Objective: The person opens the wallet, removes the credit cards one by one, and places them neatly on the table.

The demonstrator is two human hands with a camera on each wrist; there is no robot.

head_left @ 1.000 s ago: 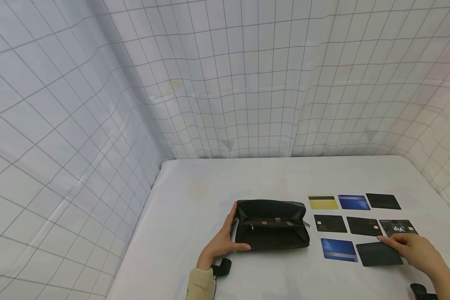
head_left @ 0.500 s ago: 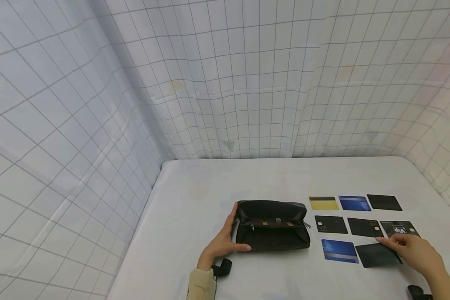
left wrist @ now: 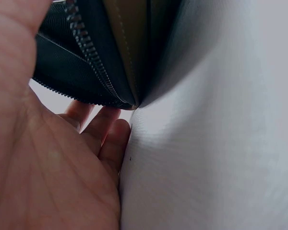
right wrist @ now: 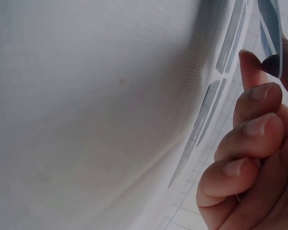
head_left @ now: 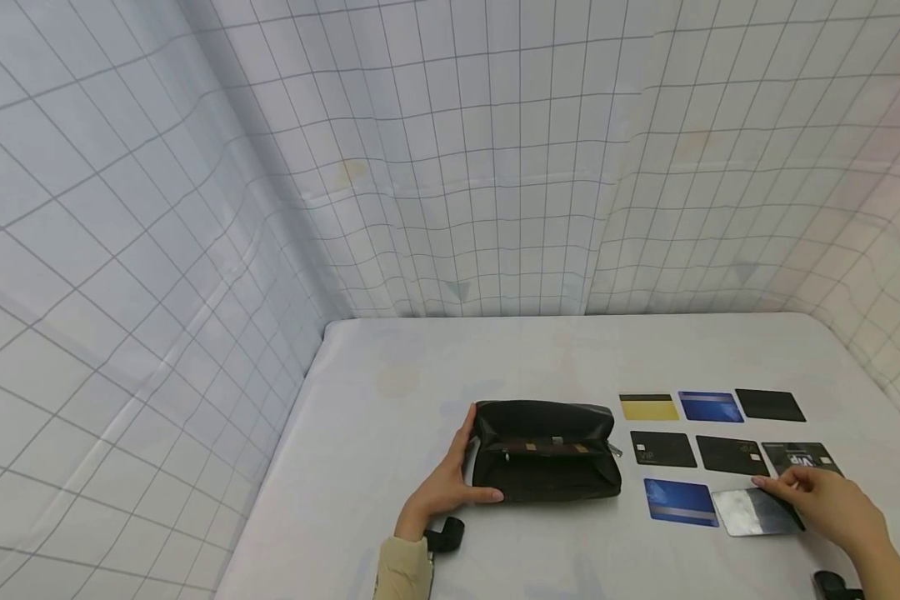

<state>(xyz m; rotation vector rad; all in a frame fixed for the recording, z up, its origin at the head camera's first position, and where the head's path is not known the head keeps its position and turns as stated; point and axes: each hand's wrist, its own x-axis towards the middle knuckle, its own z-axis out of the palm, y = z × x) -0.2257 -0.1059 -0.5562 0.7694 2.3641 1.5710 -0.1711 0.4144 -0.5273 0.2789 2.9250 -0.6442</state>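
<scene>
A black zip wallet (head_left: 543, 483) stands gaping on the white table, its inside pockets showing. My left hand (head_left: 444, 486) holds its left end, thumb along the near edge and fingers up the left side. In the left wrist view, the wallet's zipper teeth (left wrist: 84, 38) show beside the palm, with fingertips just under the corner. On the right, my right hand (head_left: 832, 498) pinches a card (head_left: 753, 512) by its far right corner. The card is tilted and shines silvery. In the right wrist view it appears edge-on between thumb and finger, raised from the table.
Around the held card lie several others in rows: a yellow one (head_left: 648, 407), blue ones (head_left: 710, 407) (head_left: 680, 502) and black ones (head_left: 770, 405) (head_left: 663, 449) (head_left: 732, 455). A VIP card (head_left: 798, 457) is partly behind the right hand. Gridded white curtains (head_left: 457, 167) enclose the table (head_left: 390, 367).
My right hand has lifted and tilted the card it pinches, so its face turned from dark to shiny. The left hand and the wallet stay in place.
</scene>
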